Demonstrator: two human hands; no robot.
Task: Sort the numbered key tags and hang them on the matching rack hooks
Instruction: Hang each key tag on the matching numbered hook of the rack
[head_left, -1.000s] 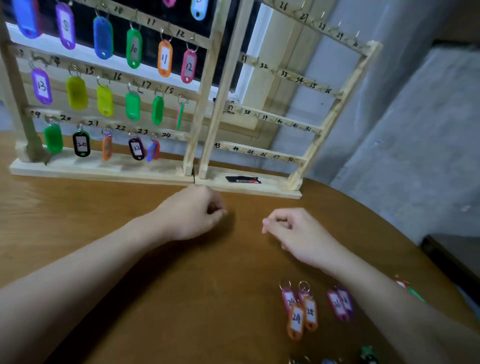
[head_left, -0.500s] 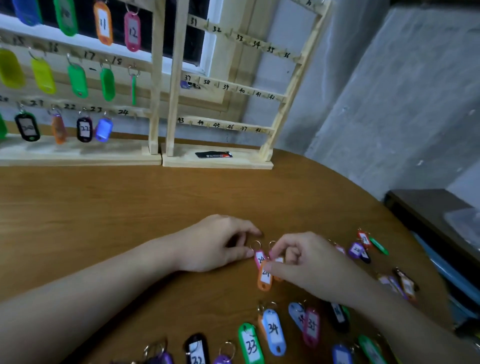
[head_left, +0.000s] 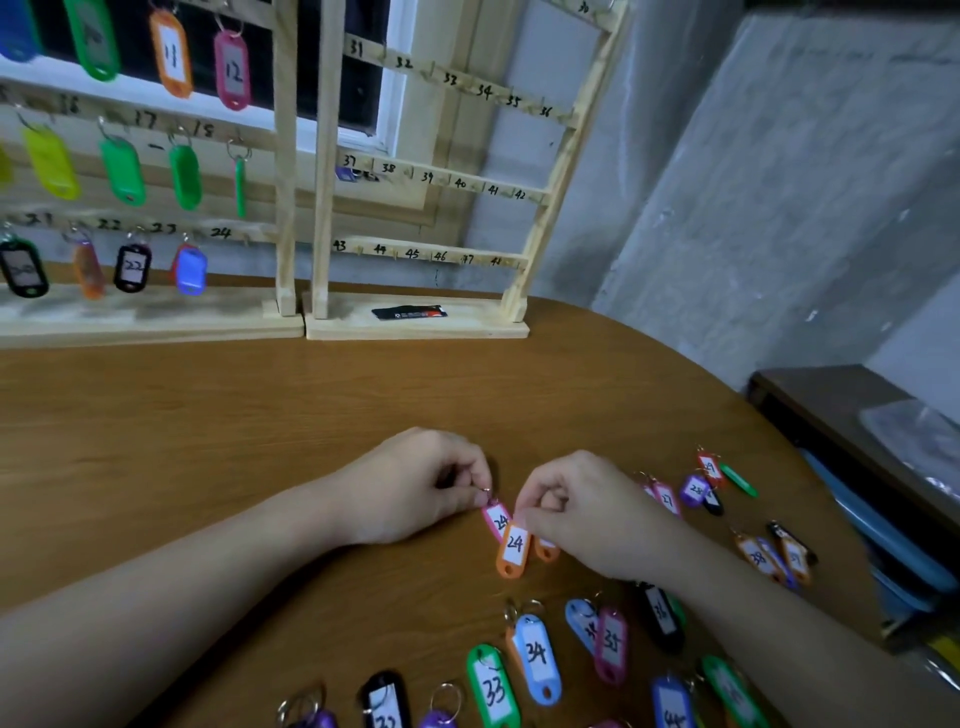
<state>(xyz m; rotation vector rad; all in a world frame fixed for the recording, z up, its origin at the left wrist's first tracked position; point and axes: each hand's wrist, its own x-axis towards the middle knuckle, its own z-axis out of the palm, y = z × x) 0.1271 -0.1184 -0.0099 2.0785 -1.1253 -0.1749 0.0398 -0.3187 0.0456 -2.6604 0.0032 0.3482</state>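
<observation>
Head view: two hands meet at the middle of the wooden table (head_left: 208, 441). The left hand (head_left: 415, 488) has its fingers curled, pinching the metal ring of a pink tag (head_left: 497, 519) marked 24, which lies on the table. The right hand (head_left: 576, 512) is also curled, its fingertips pinching the top of an orange tag (head_left: 514, 551) marked 24; a second orange tag (head_left: 546, 550) peeks out just beside it, under the same hand, and whether the fingers hold that one too cannot be told. The pink tag and the first orange tag touch.

Two wooden racks stand at the back edge. The left rack (head_left: 284, 156) carries hung tags: in the part that shows, four in the upper row, four or five in the middle row, four on the bottom row, with hook 24 (head_left: 244, 236) bare. The right rack (head_left: 561, 171) shows three numbered rails, 31 to 36, 37 to 42 and 43 to 48, with one small purple tag (head_left: 345, 174) by 37. One black card (head_left: 409, 312) lies on its base.

Loose tags lie near the hands: a green 33 (head_left: 491, 686), a blue 34 (head_left: 537, 660), a pink 35 (head_left: 612, 644) and a black one (head_left: 660, 616) among them, with two more clusters to the right.
</observation>
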